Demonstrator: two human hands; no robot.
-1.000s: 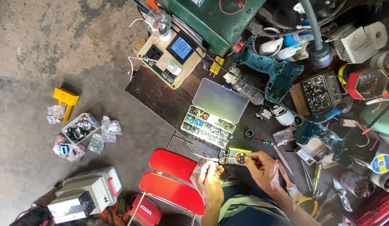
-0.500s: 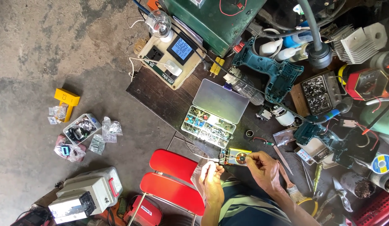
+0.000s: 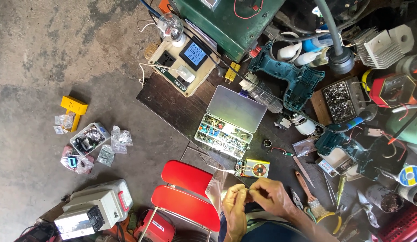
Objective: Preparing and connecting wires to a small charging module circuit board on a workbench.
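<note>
Low in the head view, just above the person's lap, the left hand (image 3: 235, 201) and the right hand (image 3: 270, 196) meet fingertip to fingertip, pinched together on something too small to make out. Draped against the left hand is a clear plastic bag (image 3: 216, 188), which catches the light; whether the fingers grip the bag itself I cannot tell.

Just beyond the hands, on the dark wooden board (image 3: 172, 105), lies a small yellow circuit module with a copper coil (image 3: 254, 169), a thin white wire running off its left edge. Farther up the board sits an open clear parts organizer (image 3: 226, 134), its lid tipped back and its compartments full of small components. Behind that stands a beige power meter box with a blue display (image 3: 187, 65) and a glass bulb (image 3: 169, 28).

Right of the hands rest a paintbrush with a wooden handle (image 3: 307, 192) and pliers (image 3: 297, 200). A teal cordless drill body (image 3: 294, 80) lies well apart, higher up. Left of the hands stands a red folding chair (image 3: 186, 192), and small bags of parts (image 3: 105, 145) lie scattered on the concrete floor (image 3: 47, 54).
</note>
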